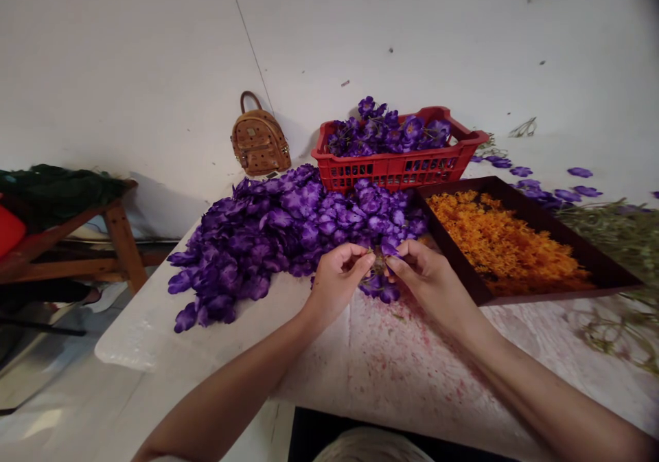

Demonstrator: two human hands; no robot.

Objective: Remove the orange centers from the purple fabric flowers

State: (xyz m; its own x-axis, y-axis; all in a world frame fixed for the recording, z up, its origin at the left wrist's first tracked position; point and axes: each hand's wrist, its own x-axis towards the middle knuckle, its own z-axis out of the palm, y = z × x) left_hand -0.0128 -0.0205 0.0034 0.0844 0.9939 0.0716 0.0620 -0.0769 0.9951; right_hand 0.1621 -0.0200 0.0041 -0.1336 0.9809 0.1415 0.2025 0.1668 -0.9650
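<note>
A pale table point(329, 369) with a rounded corner stands close to an off-white wall point(154, 50). On the wall above the table, a thin dark line point(239, 3), either a crack or a cord, slants downward, and small dark specks are scattered. To the left of the table is a brown wooden stand point(123, 249) with a sloping leg. Pale flooring point(56, 386) lies below the table's left edge. The light is soft and rather dim.

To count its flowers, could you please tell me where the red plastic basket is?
In the head view, the red plastic basket is right of centre, behind the purple petals and maroon tray.
</note>
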